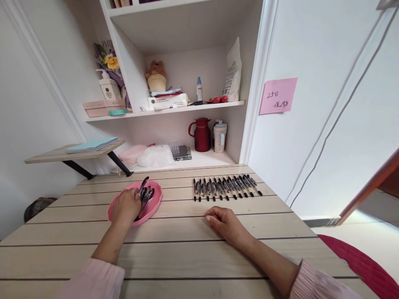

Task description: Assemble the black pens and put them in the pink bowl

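Pale pink ribbed sleeves (93,280) frame the bottom of the view, one on each forearm, reaching forward over a light wooden plank counter (187,253) with dark grooves.

At the left hand (126,206), the grip is curled down over a heap of black pens (146,196). The fingertips touch the barrels, but the back of the hand hides them, so whether they pinch a pen or only rest on the heap cannot be told. The heap lies crossed and tilted inside a shallow pink plastic dish (158,194), which sits on the counter just left of centre.

The right hand (225,222) lies palm down on the bare wood, its grip loosely spread and holding nothing. Just beyond it, apart from the fingers, a row of matching black pens (226,187) lies side by side, tips pointing away.

By the look of it, the step in hand is a reach into the dish. Since the pens there overlap, taking one cleanly would call for a pinch on a single barrel.

Farther back, a white shelf recess holds a dark red jug (202,135). A pink paper note (278,95) is stuck to the white wall at right.
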Demonstrator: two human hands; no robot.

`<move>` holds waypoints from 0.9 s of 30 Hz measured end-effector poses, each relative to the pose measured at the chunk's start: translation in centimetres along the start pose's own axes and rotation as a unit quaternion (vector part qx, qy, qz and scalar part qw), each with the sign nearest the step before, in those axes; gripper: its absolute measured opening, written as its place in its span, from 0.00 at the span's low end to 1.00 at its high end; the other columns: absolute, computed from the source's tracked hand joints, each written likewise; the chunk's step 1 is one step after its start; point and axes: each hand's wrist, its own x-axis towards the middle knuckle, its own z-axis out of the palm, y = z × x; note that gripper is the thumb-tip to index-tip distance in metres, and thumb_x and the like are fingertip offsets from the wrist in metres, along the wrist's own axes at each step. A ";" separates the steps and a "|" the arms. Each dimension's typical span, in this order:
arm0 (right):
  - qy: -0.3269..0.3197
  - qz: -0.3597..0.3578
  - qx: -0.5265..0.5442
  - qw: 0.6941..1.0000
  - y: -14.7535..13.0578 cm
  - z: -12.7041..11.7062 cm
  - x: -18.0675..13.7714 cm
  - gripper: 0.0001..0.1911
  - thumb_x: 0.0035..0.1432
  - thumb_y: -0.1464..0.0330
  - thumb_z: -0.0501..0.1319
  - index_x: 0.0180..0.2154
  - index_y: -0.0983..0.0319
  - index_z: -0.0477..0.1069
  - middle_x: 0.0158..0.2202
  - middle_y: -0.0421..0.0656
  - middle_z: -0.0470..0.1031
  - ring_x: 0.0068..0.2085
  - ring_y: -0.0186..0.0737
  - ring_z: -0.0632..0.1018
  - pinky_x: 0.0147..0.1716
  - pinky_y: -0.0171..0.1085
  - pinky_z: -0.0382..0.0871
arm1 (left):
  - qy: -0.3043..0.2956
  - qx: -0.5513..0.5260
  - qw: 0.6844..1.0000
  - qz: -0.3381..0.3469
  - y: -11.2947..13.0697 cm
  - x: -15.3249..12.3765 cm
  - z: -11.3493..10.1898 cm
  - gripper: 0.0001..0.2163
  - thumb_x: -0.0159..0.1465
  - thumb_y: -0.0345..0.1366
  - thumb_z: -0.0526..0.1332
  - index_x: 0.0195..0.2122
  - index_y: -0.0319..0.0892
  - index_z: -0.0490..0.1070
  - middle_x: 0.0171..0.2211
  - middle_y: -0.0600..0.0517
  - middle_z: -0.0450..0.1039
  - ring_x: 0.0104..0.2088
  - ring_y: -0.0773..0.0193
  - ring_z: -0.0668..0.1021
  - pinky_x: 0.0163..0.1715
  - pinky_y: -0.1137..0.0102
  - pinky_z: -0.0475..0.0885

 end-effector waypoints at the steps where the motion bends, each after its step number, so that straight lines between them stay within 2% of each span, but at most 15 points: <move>1: -0.001 -0.005 -0.011 1.000 0.0 0.0 0.0 0.10 0.51 0.63 0.56 0.26 0.62 0.70 0.16 0.35 0.60 0.19 0.30 0.61 0.19 0.30 0.53 | -0.009 0.008 1.000 -0.002 -0.1 0.1 0.2 0.16 0.59 0.36 0.47 0.41 0.42 0.72 0.39 0.43 0.74 0.40 0.52 0.75 0.33 0.66 0.65; 8: -0.012 -0.020 -0.058 0.998 -0.3 -0.1 0.0 0.08 0.50 0.66 0.56 0.26 0.63 0.70 0.17 0.36 0.62 0.20 0.30 0.62 0.20 0.30 0.53 | -0.034 0.011 0.999 -0.021 0.1 0.6 1.5 0.17 0.60 0.36 0.46 0.45 0.39 0.68 0.40 0.40 0.74 0.39 0.50 0.76 0.30 0.66 0.65; 17: -0.010 -0.013 -0.101 0.995 -0.5 -0.4 0.0 0.08 0.48 0.67 0.58 0.29 0.63 0.73 0.20 0.38 0.70 0.23 0.32 0.66 0.22 0.30 0.55 | -0.081 0.042 0.995 -0.026 1.1 0.2 1.4 0.20 0.60 0.36 0.45 0.50 0.33 0.63 0.42 0.36 0.72 0.41 0.46 0.75 0.31 0.61 0.67; 20: -0.010 -0.013 -0.106 0.994 -0.6 -0.5 0.1 0.07 0.48 0.67 0.58 0.29 0.62 0.73 0.21 0.38 0.70 0.23 0.32 0.67 0.22 0.30 0.55 | -0.056 0.053 0.997 0.011 1.7 -0.2 1.2 0.18 0.60 0.37 0.47 0.46 0.33 0.67 0.41 0.36 0.72 0.41 0.46 0.74 0.32 0.61 0.67; 24: -0.014 -0.025 -0.114 0.993 -0.6 -0.7 0.1 0.07 0.48 0.68 0.58 0.29 0.62 0.73 0.21 0.39 0.71 0.24 0.32 0.68 0.22 0.29 0.56 | 0.036 0.012 0.993 0.112 4.1 -1.6 1.2 0.15 0.60 0.37 0.48 0.41 0.38 0.70 0.39 0.41 0.72 0.41 0.50 0.73 0.35 0.62 0.67; 26: -0.012 -0.030 -0.123 0.992 -0.4 -0.6 0.0 0.07 0.48 0.68 0.58 0.29 0.62 0.73 0.21 0.38 0.71 0.24 0.32 0.68 0.22 0.29 0.55 | 0.041 -0.044 0.984 0.168 5.8 -2.7 1.6 0.14 0.60 0.36 0.49 0.42 0.39 0.70 0.40 0.44 0.72 0.42 0.54 0.72 0.40 0.64 0.66; 27: -0.009 -0.034 -0.128 0.991 -0.4 -0.5 0.0 0.06 0.48 0.69 0.58 0.29 0.62 0.73 0.21 0.38 0.71 0.24 0.32 0.68 0.23 0.30 0.56 | 0.021 -0.075 0.978 0.192 6.8 -3.3 2.0 0.14 0.59 0.35 0.49 0.42 0.39 0.69 0.39 0.45 0.72 0.41 0.56 0.73 0.41 0.65 0.65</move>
